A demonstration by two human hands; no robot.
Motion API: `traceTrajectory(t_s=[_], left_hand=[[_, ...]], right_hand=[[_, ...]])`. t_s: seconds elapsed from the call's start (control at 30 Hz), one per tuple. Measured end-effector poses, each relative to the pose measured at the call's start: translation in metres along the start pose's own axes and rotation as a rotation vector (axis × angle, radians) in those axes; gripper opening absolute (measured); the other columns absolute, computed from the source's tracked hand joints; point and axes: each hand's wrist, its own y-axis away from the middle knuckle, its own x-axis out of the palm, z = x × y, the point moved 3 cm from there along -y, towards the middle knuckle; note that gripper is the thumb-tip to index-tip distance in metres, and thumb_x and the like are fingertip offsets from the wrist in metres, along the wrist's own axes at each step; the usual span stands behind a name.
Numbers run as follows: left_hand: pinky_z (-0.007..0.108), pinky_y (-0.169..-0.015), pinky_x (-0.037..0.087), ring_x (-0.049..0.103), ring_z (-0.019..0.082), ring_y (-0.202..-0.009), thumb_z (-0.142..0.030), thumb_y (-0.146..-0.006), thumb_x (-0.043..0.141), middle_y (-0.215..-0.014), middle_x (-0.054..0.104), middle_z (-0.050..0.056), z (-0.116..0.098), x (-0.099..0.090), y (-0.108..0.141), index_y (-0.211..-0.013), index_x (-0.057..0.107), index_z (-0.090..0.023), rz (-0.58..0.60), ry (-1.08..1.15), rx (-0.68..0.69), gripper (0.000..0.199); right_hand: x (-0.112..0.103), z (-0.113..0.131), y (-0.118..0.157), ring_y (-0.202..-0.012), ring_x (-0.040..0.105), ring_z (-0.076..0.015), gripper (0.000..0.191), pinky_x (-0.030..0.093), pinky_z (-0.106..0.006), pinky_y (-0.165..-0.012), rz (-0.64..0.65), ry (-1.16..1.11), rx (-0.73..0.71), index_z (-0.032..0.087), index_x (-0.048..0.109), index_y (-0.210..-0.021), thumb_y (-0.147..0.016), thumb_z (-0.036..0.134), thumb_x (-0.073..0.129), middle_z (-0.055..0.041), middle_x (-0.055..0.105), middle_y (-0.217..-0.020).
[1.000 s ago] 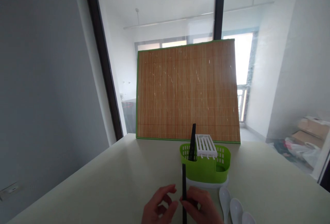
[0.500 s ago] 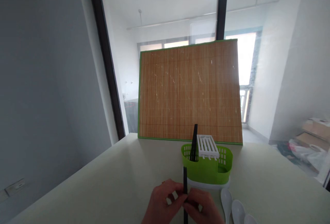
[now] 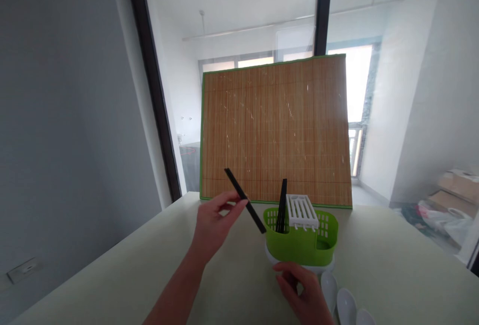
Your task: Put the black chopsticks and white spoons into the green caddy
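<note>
Pinched between the thumb and fingers of my left hand are black chopsticks, tilted with their lower end close to the left rim of the green basket. More black chopsticks stand in the basket's left compartment. A white slotted rack with small hooks sits over the basket's middle. My right hand is just in front of the basket's white base, its thumb and index finger apart and nothing visible between them. White spoons lie to its right.
Behind the basket, a bamboo mat with green edging stands upright at the far side of the pale table. A glass partition with a dark frame rises behind it. Cardboard boxes and bags are at the far right.
My left hand has lifted the chopsticks up and to the left, tilting them from near upright. My right hand has let go of them and moved slightly right.
</note>
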Motion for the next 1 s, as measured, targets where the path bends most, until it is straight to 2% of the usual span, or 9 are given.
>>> traceTrajectory(t_s=[0.1, 0.2, 0.33, 0.43, 0.7, 1.0], left_hand=[[0.023, -0.063, 0.054, 0.065, 0.014, -0.068, -0.036, -0.074, 0.065, -0.081, 0.071, 0.002, 0.013, 0.02, -0.032, -0.086, 0.07, -0.018, -0.026, 0.053, 0.02, 0.022], [0.025, -0.061, 0.054, 0.066, 0.016, -0.069, -0.039, -0.074, 0.064, -0.081, 0.071, 0.004, 0.042, 0.054, -0.049, -0.089, 0.069, -0.016, 0.041, 0.068, -0.015, 0.028], [0.027, -0.068, 0.053, 0.066, 0.016, -0.073, -0.04, -0.077, 0.06, -0.083, 0.071, 0.005, 0.084, 0.097, -0.052, -0.092, 0.069, -0.016, 0.2, -0.096, -0.074, 0.029], [0.028, -0.069, 0.052, 0.066, 0.018, -0.075, -0.037, -0.075, 0.062, -0.081, 0.072, 0.004, 0.104, 0.117, -0.05, -0.088, 0.07, -0.017, 0.269, -0.161, -0.11, 0.026], [0.026, -0.068, 0.049, 0.065, 0.018, -0.081, -0.036, -0.076, 0.061, -0.085, 0.072, 0.004, 0.122, 0.145, -0.046, -0.088, 0.071, -0.019, 0.39, -0.257, -0.178, 0.023], [0.025, -0.069, 0.048, 0.065, 0.018, -0.083, -0.037, -0.075, 0.061, -0.087, 0.072, 0.003, 0.126, 0.159, -0.044, -0.092, 0.071, -0.02, 0.471, -0.249, -0.203, 0.027]], right_hand=[[0.001, 0.0, -0.001, -0.051, 0.048, -0.0116, 0.019, 0.038, -0.02, -0.049, 0.02, 0.031, -0.017, 0.018, 0.066, -0.09, -0.083, 0.027, 0.05, 0.0013, 0.055, -0.06], [0.003, 0.003, -0.001, -0.052, 0.05, -0.0116, 0.019, 0.038, -0.02, -0.05, 0.067, 0.056, -0.023, 0.018, 0.066, -0.084, -0.083, 0.025, 0.049, -0.0002, 0.058, -0.062], [0.005, 0.007, -0.002, -0.052, 0.051, -0.0113, 0.018, 0.036, -0.02, -0.05, 0.097, 0.091, -0.041, 0.018, 0.066, -0.077, -0.081, 0.024, 0.049, -0.0008, 0.059, -0.061], [0.007, 0.005, -0.002, -0.05, 0.05, -0.0109, 0.018, 0.035, -0.02, -0.049, 0.107, 0.12, -0.05, 0.017, 0.065, -0.074, -0.08, 0.023, 0.05, -0.0006, 0.059, -0.059], [0.012, 0.0, 0.0, -0.048, 0.047, -0.0095, 0.015, 0.033, -0.018, -0.047, 0.123, 0.129, -0.061, 0.018, 0.065, -0.072, -0.078, 0.021, 0.052, 0.0008, 0.056, -0.056], [0.014, -0.001, 0.001, -0.047, 0.048, -0.0094, 0.015, 0.033, -0.018, -0.047, 0.156, 0.157, -0.078, 0.018, 0.065, -0.073, -0.078, 0.023, 0.052, 0.001, 0.057, -0.056]])
